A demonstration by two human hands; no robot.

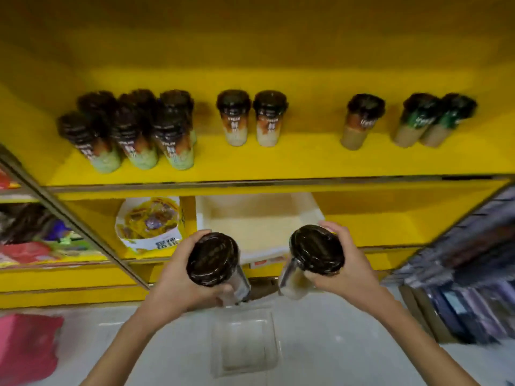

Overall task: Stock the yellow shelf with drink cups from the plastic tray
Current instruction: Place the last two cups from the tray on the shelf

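A yellow shelf [278, 162] carries rows of dark-lidded drink cups [235, 118] at far. Near, a clear plastic tray [245, 344] sits on the floor. Above it, the left hand [178, 277] and right hand [342, 263] each clasp 1 cup [213, 259], [316, 250].

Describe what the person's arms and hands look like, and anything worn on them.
Both forearms are bare right down to the bottom edge of the picture: no sleeves show. The left hand and the right hand wear no gloves, and no watch, bracelet or ring is visible.
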